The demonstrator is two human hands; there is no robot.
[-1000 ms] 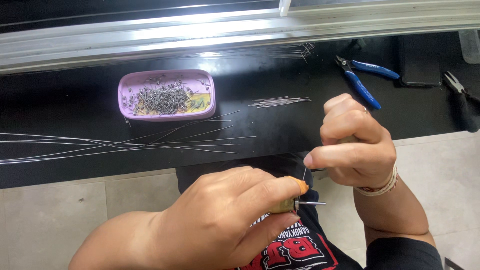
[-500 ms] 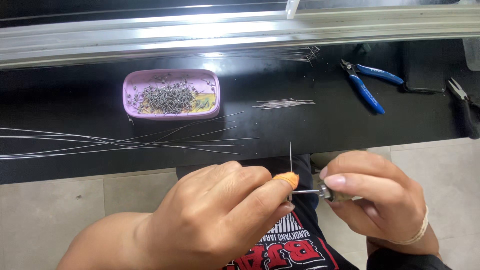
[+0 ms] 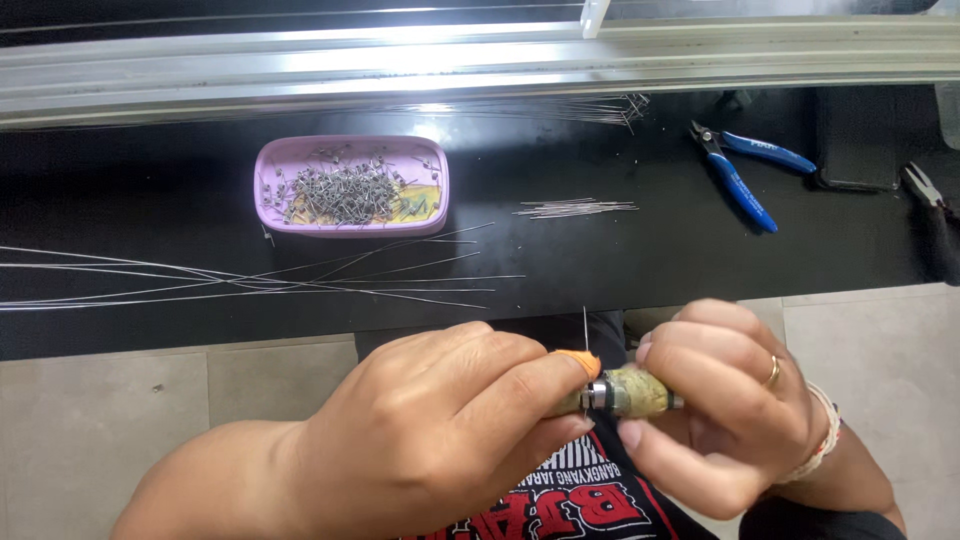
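Head view, looking down over lap & bench edge.

L hand (image 3: pixel 440 440) low centre, fingers curled tight, orange-capped fingertip (image 3: pixel 578 362) pressed vs a small tool (image 3: pixel 625 392): greenish handle w/ metal collar, lying roughly horizontal btwn both hands. R hand (image 3: pixel 725 410) closes on the tool's right end, thumb under, fingers wrapped over top; ring on one finger, bracelet at wrist. Both grips narrow, both on the tool. A thin pin (image 3: pixel 586 328) stands upright just above the collar, beside the orange tip; can't tell exactly which fingers pinch it. Tool sits in front of the bench, above the lap, clear of the bench top.

Bench (image 3: pixel 650 260) is black, runs full width. On it:
- pink tray (image 3: pixel 350 185), upper left-centre, holding a heap of small metal bits.
- long wires (image 3: pixel 250 280) fanned out below the tray, running to the left edge.
- short bundle of cut wires (image 3: pixel 575 208) right of the tray, well apart from the hands.
- more fine wires (image 3: pixel 600 108) up by the rail.
- blue cutters (image 3: pixel 745 170) upper right, handles pointing right and down.
- dark pliers (image 3: pixel 935 215) at the right edge, partly cut off.

Pale metal rail (image 3: pixel 400 60) crosses the top, behind the bench. Grey tiled floor (image 3: pixel 120 420) below.
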